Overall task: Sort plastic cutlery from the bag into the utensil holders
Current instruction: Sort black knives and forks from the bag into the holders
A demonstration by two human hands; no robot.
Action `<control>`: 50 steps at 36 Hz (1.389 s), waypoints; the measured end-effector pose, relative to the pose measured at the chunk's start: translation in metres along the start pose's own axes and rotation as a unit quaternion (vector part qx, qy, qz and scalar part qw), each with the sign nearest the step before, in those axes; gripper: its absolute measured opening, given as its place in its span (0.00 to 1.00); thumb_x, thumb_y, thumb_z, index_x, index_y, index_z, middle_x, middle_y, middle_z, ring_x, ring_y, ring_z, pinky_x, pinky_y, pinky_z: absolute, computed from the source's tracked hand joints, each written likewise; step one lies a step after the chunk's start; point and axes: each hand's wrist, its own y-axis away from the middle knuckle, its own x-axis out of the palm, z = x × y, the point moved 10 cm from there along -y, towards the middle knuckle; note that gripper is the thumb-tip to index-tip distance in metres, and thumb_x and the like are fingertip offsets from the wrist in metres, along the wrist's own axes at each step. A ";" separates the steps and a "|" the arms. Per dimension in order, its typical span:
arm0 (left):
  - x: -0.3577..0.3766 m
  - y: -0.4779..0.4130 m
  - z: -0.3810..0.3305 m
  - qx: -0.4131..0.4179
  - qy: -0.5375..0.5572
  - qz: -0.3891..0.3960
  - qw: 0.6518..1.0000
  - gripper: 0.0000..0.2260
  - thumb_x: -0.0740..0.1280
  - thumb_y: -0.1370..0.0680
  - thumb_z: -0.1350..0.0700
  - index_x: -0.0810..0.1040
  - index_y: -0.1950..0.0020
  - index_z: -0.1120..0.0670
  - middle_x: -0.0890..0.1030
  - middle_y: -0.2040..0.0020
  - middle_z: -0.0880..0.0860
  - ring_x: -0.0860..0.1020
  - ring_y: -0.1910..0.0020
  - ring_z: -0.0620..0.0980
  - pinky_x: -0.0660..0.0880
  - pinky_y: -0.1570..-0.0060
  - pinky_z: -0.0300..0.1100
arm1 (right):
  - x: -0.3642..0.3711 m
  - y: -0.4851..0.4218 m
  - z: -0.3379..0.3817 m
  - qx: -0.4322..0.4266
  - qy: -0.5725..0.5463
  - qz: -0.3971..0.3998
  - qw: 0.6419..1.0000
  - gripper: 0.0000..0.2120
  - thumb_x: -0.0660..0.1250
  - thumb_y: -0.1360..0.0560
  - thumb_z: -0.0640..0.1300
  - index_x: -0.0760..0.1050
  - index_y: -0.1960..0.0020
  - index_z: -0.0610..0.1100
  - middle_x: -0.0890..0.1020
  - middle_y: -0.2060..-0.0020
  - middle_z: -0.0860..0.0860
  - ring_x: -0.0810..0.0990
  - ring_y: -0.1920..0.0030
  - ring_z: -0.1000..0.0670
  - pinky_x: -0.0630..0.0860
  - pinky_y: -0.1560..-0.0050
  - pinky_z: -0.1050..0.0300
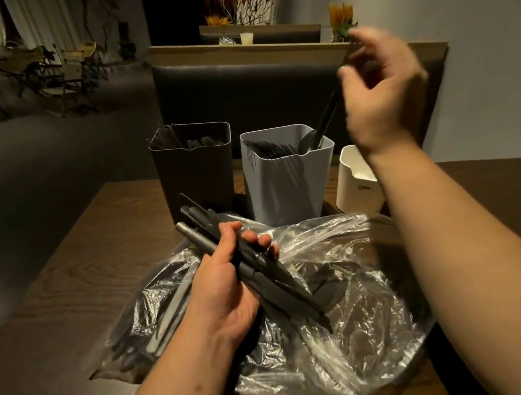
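Cutlery [257,267] bundled in left hand [223,291] above bag [360,319].

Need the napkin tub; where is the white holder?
The white holder stands on the table's right side, beside the grey holder, under the right hand.

A single head-worn, wide-angle view looks forward and down over the table [58,285] from its near edge. Both forearms enter from the bottom of the frame at close range. The bag [346,338] lies nearest the camera; the holders [288,185] stand behind it toward the far edge. A bench back and a dim room fill the upper frame. No second view is supplied.
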 end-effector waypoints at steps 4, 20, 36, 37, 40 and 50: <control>0.000 0.000 0.001 -0.004 -0.002 0.005 1.000 0.10 0.61 0.17 0.50 0.76 0.50 0.55 0.75 0.62 0.53 0.79 0.62 0.50 0.80 0.50 0.48 | 0.046 0.032 0.003 -0.023 0.048 0.196 0.979 0.16 0.66 0.22 0.40 0.79 0.35 0.41 0.84 0.44 0.43 0.81 0.43 0.48 0.71 0.41 0.68; -0.005 -0.006 -0.004 -0.009 0.009 0.021 1.000 0.22 0.59 0.17 0.51 0.85 0.63 0.58 0.86 0.57 0.57 0.86 0.57 0.54 0.75 0.39 0.53 | 0.048 0.131 0.040 0.075 -0.003 0.464 0.882 0.08 0.65 0.22 0.52 0.79 0.49 0.49 0.81 0.57 0.56 0.79 0.54 0.55 0.79 0.49 0.51; -0.008 -0.011 0.000 -0.018 0.003 0.059 0.998 0.11 0.63 0.20 0.51 0.79 0.49 0.57 0.83 0.43 0.58 0.82 0.47 0.56 0.74 0.35 0.56 | 0.026 0.222 -0.004 0.399 -0.173 0.462 0.773 0.08 0.67 0.20 0.43 0.83 0.55 0.48 0.80 0.66 0.47 0.77 0.69 0.49 0.75 0.61 0.47; -0.008 -0.011 0.001 -0.019 -0.002 0.060 0.998 0.11 0.63 0.19 0.51 0.79 0.48 0.58 0.83 0.42 0.59 0.82 0.46 0.56 0.75 0.36 0.56 | 0.026 0.224 -0.007 0.416 -0.178 0.448 0.771 0.09 0.67 0.20 0.43 0.83 0.56 0.49 0.79 0.67 0.49 0.77 0.69 0.50 0.75 0.61 0.48; -0.009 -0.012 0.001 -0.019 0.000 0.058 0.998 0.13 0.60 0.17 0.51 0.80 0.47 0.58 0.83 0.42 0.59 0.83 0.46 0.56 0.77 0.40 0.56 | 0.023 0.218 -0.010 0.433 -0.196 0.389 0.789 0.10 0.69 0.21 0.42 0.84 0.60 0.49 0.81 0.66 0.50 0.78 0.67 0.52 0.77 0.64 0.56; -0.007 -0.009 0.000 -0.031 0.051 0.061 0.996 0.11 0.61 0.17 0.54 0.77 0.41 0.58 0.84 0.47 0.61 0.84 0.47 0.56 0.80 0.43 0.57 | 0.013 0.213 -0.021 0.481 -0.246 0.311 0.782 0.08 0.68 0.22 0.34 0.82 0.47 0.43 0.84 0.54 0.43 0.76 0.71 0.50 0.75 0.70 0.60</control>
